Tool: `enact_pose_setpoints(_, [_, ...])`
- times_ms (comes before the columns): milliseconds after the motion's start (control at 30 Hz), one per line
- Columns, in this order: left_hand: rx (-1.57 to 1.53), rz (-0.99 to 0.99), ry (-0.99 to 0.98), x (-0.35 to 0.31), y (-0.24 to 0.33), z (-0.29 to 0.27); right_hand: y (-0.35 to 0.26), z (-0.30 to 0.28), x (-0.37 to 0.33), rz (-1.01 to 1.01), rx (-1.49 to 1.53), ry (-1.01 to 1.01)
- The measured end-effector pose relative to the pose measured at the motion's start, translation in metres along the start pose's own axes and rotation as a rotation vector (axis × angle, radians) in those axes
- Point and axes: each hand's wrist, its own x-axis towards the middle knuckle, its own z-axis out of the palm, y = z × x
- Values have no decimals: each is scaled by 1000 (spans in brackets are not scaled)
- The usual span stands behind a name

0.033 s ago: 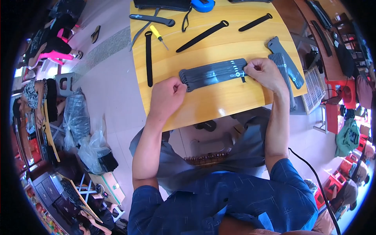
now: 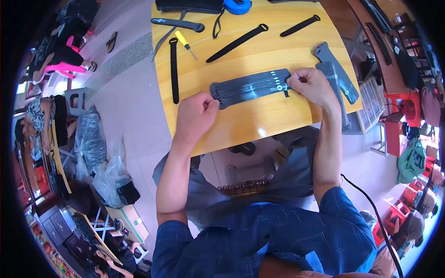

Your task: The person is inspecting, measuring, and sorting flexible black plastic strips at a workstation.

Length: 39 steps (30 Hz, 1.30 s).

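A flat bundle of dark grey straps [image 2: 250, 88] lies across the wooden table in front of me, with pale marks near its right end. My left hand [image 2: 197, 115] is closed at the bundle's left end, fingertips pressed on the looped strap ends. At the other end, my right hand [image 2: 313, 85] pinches the edge of the bundle between thumb and fingers. A small dark tab sticks out below the straps beside that hand. More grey straps [image 2: 345, 83] are stacked just right of my right wrist, partly overlapping one another.
Single black straps lie farther back, among them a long one [image 2: 237, 43] and an upright one [image 2: 174, 69]. A yellow-handled screwdriver [image 2: 182, 40], a blue tape measure [image 2: 238, 6] and a black pouch [image 2: 190, 4] are near the far edge. Plastic bags [image 2: 111, 180] stand on the left floor.
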Motion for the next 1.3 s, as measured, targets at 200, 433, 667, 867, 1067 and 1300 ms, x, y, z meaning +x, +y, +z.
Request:
enact_pose_setpoints(200, [-8, 24, -24, 1, -7, 2, 1, 2, 3, -20, -18, 18])
enact_pose_setpoints(433, [-9, -22, -29, 0, -5, 1, -4, 1, 1, -72, -77, 47])
enact_pose_setpoints(667, [65, 20, 6, 1, -6, 5, -2, 0, 3, -43, -96, 52])
enact_pose_setpoints(867, [159, 58, 11, 0, 0, 3, -4, 5, 0, -31, -69, 90])
enact_pose_setpoints(1067, [174, 40, -4, -1, 6, 1, -4, 3, -3, 43, -161, 149])
enact_pose_setpoints(1300, [156, 108, 16, 0, 2, -2, -22, -6, -13, 44, -298, 305])
